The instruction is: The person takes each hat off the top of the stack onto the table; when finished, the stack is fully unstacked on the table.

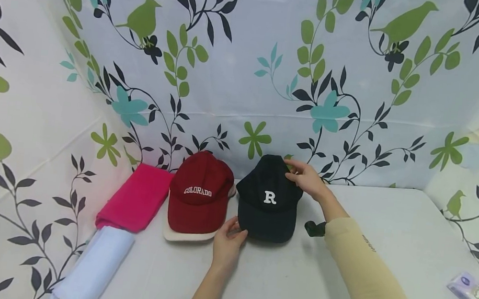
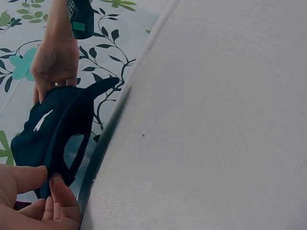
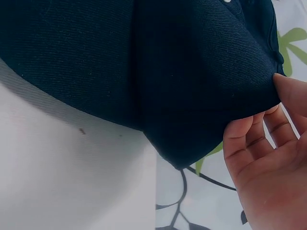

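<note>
You're pinching the navy cap (image 1: 267, 200) — left hand (image 1: 227, 244) gripping its brim, right hand (image 1: 306, 179) its crown — keep both grips level above the surface (image 1: 386, 240).

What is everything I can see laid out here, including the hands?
Dark navy cloth cap with a white letter R: one, on the table's middle, held at both ends.
Dark red cloth cap with white COLORADO lettering and a cream brim: one, just left of the navy cap.
Folded bright pink cloth: one, left of the red cap.
Folded pale blue cloth: one, in front of the pink cloth.
Small pale purple tissue pack: one, at the table's right edge.
White table: one, under everything.
Floral bird-print backdrop: white, behind and beside the table.
Left hand: fingers pinch the navy cap's brim.
Right hand: fingers grip the navy cap's back, beige sleeve.
</note>
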Demonstrator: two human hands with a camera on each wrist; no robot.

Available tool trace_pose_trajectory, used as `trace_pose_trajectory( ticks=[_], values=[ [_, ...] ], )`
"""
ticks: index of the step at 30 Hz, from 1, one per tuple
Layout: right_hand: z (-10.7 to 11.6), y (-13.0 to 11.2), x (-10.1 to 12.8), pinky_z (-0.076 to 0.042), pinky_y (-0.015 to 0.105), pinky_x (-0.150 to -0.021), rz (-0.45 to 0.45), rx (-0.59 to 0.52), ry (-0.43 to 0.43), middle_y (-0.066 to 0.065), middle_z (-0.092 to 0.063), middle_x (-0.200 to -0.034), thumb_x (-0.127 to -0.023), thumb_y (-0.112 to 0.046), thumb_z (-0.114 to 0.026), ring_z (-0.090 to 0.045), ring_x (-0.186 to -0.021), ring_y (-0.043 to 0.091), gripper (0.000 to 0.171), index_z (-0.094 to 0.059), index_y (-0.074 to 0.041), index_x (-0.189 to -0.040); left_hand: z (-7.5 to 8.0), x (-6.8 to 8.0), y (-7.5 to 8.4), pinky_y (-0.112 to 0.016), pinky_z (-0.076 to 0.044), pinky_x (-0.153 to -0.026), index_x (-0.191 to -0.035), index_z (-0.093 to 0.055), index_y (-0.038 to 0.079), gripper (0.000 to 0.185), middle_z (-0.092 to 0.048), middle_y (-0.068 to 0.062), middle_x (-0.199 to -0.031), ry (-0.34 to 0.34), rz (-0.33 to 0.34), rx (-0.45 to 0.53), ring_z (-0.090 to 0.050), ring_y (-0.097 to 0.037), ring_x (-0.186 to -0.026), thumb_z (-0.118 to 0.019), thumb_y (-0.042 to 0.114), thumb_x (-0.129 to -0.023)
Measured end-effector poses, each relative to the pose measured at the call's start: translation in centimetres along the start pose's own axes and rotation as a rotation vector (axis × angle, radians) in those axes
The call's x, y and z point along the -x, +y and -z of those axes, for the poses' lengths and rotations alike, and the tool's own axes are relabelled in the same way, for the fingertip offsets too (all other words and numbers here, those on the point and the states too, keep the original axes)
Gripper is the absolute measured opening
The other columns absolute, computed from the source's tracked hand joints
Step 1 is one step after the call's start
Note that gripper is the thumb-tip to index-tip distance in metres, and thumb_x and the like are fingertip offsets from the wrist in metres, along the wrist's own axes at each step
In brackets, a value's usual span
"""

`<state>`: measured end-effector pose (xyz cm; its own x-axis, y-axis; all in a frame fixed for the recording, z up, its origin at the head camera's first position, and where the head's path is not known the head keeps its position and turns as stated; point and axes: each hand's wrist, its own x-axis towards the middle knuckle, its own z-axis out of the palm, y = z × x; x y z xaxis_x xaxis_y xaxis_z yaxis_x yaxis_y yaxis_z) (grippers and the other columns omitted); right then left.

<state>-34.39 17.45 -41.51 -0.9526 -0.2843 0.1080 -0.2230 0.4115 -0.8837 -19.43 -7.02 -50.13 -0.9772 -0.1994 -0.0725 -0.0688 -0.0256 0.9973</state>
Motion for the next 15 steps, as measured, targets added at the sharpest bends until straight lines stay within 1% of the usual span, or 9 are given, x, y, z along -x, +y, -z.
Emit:
trace_pose_trajectory(
  ticks=[4, 7, 11, 13, 15],
  values=[
    [-0.4, 0.9, -0.1, -0.047, 0.036, -0.07, -0.011, 0.008, -0.008, 0.013, -0.055, -0.103, -0.102, -0.01, -0.058, -0.049, -0.077, 0.022, 0.05, -0.046, -0.001, -0.149, 0.0, 0.0, -0.1, -0.027, -0.058, -0.077, -0.138, -0.055, -0.005, 0.051, -0.062, -0.016, -0.117, -0.007, 0.041, 0.006, -0.066, -0.019, -0.094, -0.07, -0.002, -0.09],
    [-0.5, 1.0, 0.0, -0.046, 0.039, -0.071, -0.02, 0.002, -0.016, 0.014, -0.055, -0.101, -0.102, -0.009, -0.057, -0.048, -0.074, 0.022, 0.051, -0.043, 0.002, -0.15, 0.1, 0.0, -0.1, -0.028, -0.059, -0.078, -0.139, -0.054, -0.005, 0.051, -0.061, -0.017, -0.118, -0.014, 0.063, 0.012, -0.066, -0.017, -0.093, -0.069, -0.003, -0.09],
    [-0.6, -0.1, 0.7, -0.047, 0.046, -0.072, -0.026, -0.029, -0.033, 0.018, -0.053, -0.103, -0.102, -0.005, -0.056, -0.049, -0.076, 0.028, 0.051, -0.041, 0.007, -0.149, 0.2, -0.1, -0.2, -0.028, -0.059, -0.078, -0.139, -0.055, -0.004, 0.051, -0.06, -0.016, -0.119, -0.015, 0.069, 0.0, -0.066, -0.016, -0.092, -0.069, -0.003, -0.09],
    [-0.8, -0.8, 1.0, -0.047, 0.046, -0.072, -0.019, -0.04, -0.039, 0.019, -0.052, -0.103, -0.102, -0.003, -0.055, -0.049, -0.077, 0.031, 0.05, -0.041, 0.01, -0.148, 0.2, -0.1, -0.3, -0.027, -0.059, -0.078, -0.138, -0.055, -0.004, 0.05, -0.06, -0.016, -0.119, -0.012, 0.07, -0.007, -0.066, -0.016, -0.092, -0.069, -0.003, -0.09],
    [-0.9, -0.7, 0.9, -0.047, 0.043, -0.07, -0.016, -0.037, -0.039, 0.019, -0.052, -0.103, -0.102, -0.002, -0.055, -0.049, -0.077, 0.03, 0.05, -0.041, 0.01, -0.148, 0.2, -0.1, -0.4, -0.028, -0.059, -0.077, -0.137, -0.056, -0.005, 0.049, -0.06, -0.017, -0.119, -0.008, 0.06, -0.017, -0.067, -0.018, -0.092, -0.07, -0.004, -0.089]
  ],
)
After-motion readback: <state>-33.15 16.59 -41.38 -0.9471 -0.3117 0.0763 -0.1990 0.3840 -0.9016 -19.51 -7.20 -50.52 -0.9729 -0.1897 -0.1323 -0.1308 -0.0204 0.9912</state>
